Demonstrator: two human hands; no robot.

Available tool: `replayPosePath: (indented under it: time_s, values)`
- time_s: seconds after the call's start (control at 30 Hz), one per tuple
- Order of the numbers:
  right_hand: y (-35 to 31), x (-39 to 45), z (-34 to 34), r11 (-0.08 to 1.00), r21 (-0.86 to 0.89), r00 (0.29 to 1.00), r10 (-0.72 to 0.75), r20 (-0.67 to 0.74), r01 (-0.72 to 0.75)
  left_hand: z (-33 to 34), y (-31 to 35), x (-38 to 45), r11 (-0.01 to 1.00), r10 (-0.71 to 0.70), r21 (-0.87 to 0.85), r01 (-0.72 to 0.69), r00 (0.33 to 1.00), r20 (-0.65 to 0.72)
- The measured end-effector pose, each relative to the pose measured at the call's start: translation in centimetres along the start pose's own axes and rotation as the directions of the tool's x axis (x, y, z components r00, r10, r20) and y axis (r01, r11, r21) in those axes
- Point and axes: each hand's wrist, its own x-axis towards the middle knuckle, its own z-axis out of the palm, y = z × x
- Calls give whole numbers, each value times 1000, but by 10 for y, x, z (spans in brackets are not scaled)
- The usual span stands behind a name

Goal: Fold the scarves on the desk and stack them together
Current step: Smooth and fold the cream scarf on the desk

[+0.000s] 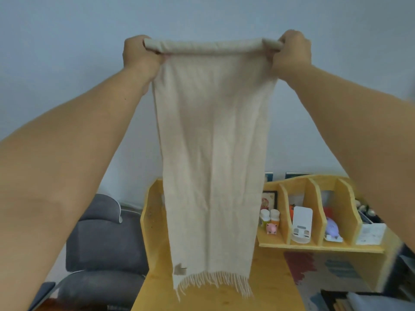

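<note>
Cream wool hangs in front of us: the scarf [211, 153] is held up high against the pale wall, its top edge folded over into a thick roll. Our left hand [140, 56] grips the left end of that roll, fingers curled round it, and our right hand [292, 51] grips the right end the same way, so the roll runs straight between them. The cloth drops flat and long from the roll, with soft creases down its middle. Its fringe [213, 281] dangles at the bottom, just above the wooden desk [269, 277], and a small brownish label [179, 269] sits in the lower left corner of the scarf. To the right on the desk stands a wooden organiser [314, 194] with upright dividers; in and beside its slots we see two small bottles [269, 216], a pink pig figure [271, 228] and a white stand [302, 223]. A grey chair [101, 239] stands to the left of the desk. Blurred patterned cloth [321, 265] lies under the organiser's shelf; we cannot tell what it is.
</note>
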Motion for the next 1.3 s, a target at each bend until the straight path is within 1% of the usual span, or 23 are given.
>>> replayPosePath:
  time_s: [0.07,0.2,0.3,0.4,0.47,0.53,0.57,0.63,0.67,0.73,0.77,0.8,0.87,0.9,0.97,1.03,1.07,1.1,1.17,1.2,1.23,1.3]
  values:
    - [4,7,0,998,58,1000,18,25,-20,-3,-2,1,1000,-13,16,13,1000,4]
    - [9,8,1,978,199,998,52,19,-54,-6,-5,3,1000,-21,7,21,999,27]
    - [6,7,1,946,314,997,81,14,-81,-12,-1,4,994,-48,-89,55,995,82]
    - [3,3,-2,898,423,992,114,47,-123,-23,9,-3,976,-91,-182,122,981,170]
    - [1,-4,-8,838,521,986,113,126,-163,-34,20,-11,941,-109,-284,182,961,253]
    - [0,-10,-18,726,656,966,48,253,-207,-48,34,-19,876,-148,-383,294,919,365]
    - [-2,-13,-26,673,707,957,2,291,-216,-57,43,-21,848,-173,-393,357,886,430]
    - [-9,-20,-45,592,782,944,-104,314,-195,-76,59,-23,822,-173,-378,426,819,547]
    - [-15,-23,-56,540,821,934,-165,318,-185,-84,66,-21,829,-145,-373,417,804,576]
    - [-27,-27,-75,425,886,909,-266,320,-187,-95,80,-18,839,-76,-401,367,810,582]
    - [-34,-28,-84,384,906,904,-301,305,-178,-98,86,-16,832,-48,-435,344,826,562]
    - [-41,-28,-91,367,916,905,-316,285,-161,-100,93,-14,819,-22,-474,323,844,536]
    - [-52,-24,-97,365,921,912,-315,262,-138,-99,100,-5,797,-4,-530,290,880,475]
    - [-55,-20,-97,377,916,916,-303,261,-137,-97,102,0,794,-18,-534,290,890,456]
    - [-56,-12,-87,429,891,930,-247,272,-146,-88,96,11,818,-111,-469,332,892,438]
    - [-47,-4,-67,495,840,929,-157,335,-220,-77,79,19,844,-237,-360,397,879,414]
    - [-38,-2,-54,546,795,919,-109,380,-264,-71,67,22,858,-287,-300,417,873,394]
    - [-25,-1,-40,618,727,904,-61,423,-299,-64,52,22,871,-325,-239,430,868,376]
    - [4,-7,-9,769,537,864,41,501,-348,-50,21,13,890,-390,-91,447,850,355]
    - [20,-15,6,811,451,842,90,532,-371,-42,3,5,886,-426,-18,463,828,366]
    - [36,-24,21,832,385,818,132,560,-399,-33,-16,-5,875,-461,48,481,802,379]
    - [64,-48,49,850,288,764,188,617,-441,-16,-53,-26,840,-536,160,518,751,385]
